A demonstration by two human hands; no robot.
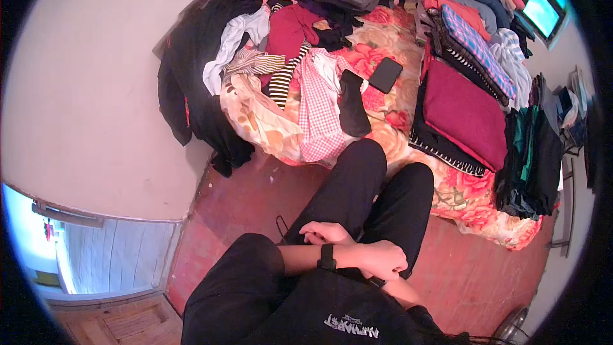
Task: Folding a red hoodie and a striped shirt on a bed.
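My forearms cross over my lap, the left lying on top of the right. A dark wristband circles my left wrist (327, 257). My left hand (383, 260) reaches to the right in a loose fist above my right forearm; nothing shows in it, though its underside is hidden. From beneath comes my right hand (327, 233), fingers curled in, resting by my black trouser leg with nothing seen in it. Beside it a thin dark hook (280, 225) sticks up; what it belongs to is hidden. Neither hand touches the clothes on the bed.
Ahead, a bed with a floral sheet (456, 201) bears loose clothes (255, 83), a pink checked garment (322, 108), a black flat rectangular object (385, 75), a folded maroon garment (463, 112) and a folded plaid one (476, 48). Dark clothes (530, 160) hang over its right edge.
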